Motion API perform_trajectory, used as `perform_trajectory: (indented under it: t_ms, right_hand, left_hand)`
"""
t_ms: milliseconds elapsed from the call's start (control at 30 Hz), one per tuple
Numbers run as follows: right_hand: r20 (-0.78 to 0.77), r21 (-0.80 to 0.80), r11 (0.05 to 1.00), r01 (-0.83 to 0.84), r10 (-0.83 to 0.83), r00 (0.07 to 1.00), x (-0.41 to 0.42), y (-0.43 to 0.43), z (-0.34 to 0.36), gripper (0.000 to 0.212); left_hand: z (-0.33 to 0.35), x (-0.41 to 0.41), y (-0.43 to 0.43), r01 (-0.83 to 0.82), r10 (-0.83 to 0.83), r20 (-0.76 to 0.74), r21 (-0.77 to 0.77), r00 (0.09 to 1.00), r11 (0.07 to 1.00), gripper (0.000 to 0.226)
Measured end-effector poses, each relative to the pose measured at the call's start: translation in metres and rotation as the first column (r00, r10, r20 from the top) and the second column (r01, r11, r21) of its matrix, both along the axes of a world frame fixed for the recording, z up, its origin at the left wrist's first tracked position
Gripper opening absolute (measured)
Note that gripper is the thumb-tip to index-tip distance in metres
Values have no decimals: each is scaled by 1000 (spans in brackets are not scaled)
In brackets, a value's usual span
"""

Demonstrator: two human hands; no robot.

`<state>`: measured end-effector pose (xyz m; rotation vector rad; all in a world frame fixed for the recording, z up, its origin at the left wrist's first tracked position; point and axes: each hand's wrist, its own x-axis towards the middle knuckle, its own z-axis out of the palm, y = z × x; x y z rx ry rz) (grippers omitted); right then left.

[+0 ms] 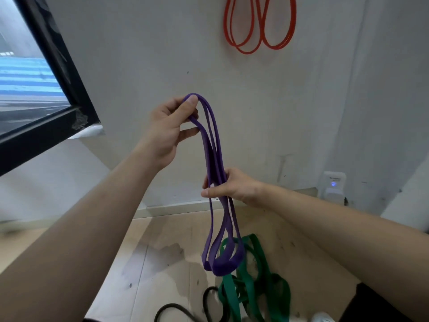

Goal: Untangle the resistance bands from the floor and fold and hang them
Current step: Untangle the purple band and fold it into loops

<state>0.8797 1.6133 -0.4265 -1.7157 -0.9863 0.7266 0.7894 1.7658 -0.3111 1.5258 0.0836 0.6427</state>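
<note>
A: Bands?
B: Orange band (248, 52) hung on wall (162, 54); green band (251, 291) heaped on floor (162, 263). Purple band (216, 170) folded, held above it.
A: Hands?
B: My left hand (169, 126) pinches its top; my right hand (228, 185) grips mid-length.

Both bare arms reach out in front, each grip closed on the band (222, 266).
The left forearm rises from the lower left with the wrist nearly straight. The left grip (168, 130) is the higher of the two, thumb on top and fingers curled beneath, pinching the band's upper bend. The right forearm comes in from the right edge, lower and closer to level. The right grip (231, 185) has its fingers curled round the strands partway down.
</note>
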Motion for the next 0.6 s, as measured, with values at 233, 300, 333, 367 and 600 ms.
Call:
perform_trajectory:
  t_ms: [233, 300, 333, 367, 600]
  right_hand:
    - [-27, -24, 1000, -18, 17, 999, 7, -11, 10, 37]
    - [-35, -31, 999, -21, 20, 999, 13, -18, 14, 34]
    - [-47, -25, 1000, -18, 17, 999, 15, -22, 15, 33]
    - [-57, -15, 1000, -9, 9, 998, 18, -26, 15, 33]
    - [-78, -63, 997, -37, 32, 996, 32, -42, 8, 49]
  left_hand:
    - [-4, -8, 17, -114, 114, -2, -48, 993, 992, 13]
    - [-10, -12, 26, -132, 131, -34, -32, 991, 991, 16]
    - [-14, -14, 31, -136, 135, -58, -19, 989, 990, 18]
    - [-19, -16, 34, -134, 133, -86, -10, 987, 991, 19]
    - [-18, -17, 24, -77, 82, -95, 56, 992, 995, 13]
